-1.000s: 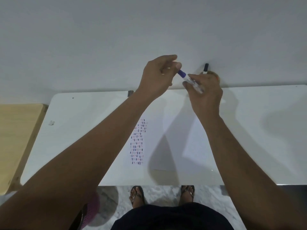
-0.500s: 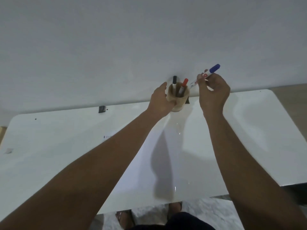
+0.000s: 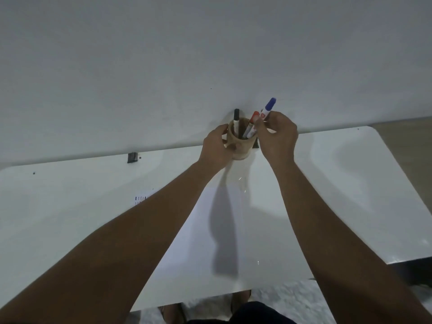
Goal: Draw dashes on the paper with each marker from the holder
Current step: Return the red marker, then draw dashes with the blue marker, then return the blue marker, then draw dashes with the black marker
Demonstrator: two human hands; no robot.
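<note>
A round wooden holder stands at the far edge of the white table, against the wall. A black-capped marker and a red-capped marker stick out of it. My left hand wraps the holder's left side. My right hand pinches a blue-capped marker, cap up, right beside the holder's right rim. The white paper lies in front of the holder, and a few dashes show beside my left forearm, which hides most of them.
A small dark clip sits on the table's far edge at left. The grey wall rises right behind the holder. My feet show on the floor below the near table edge.
One second ago both hands were capping the blue marker above the paper. Since then the left hand has gripped the holder, and the right hand has brought the capped marker down to its rim.
</note>
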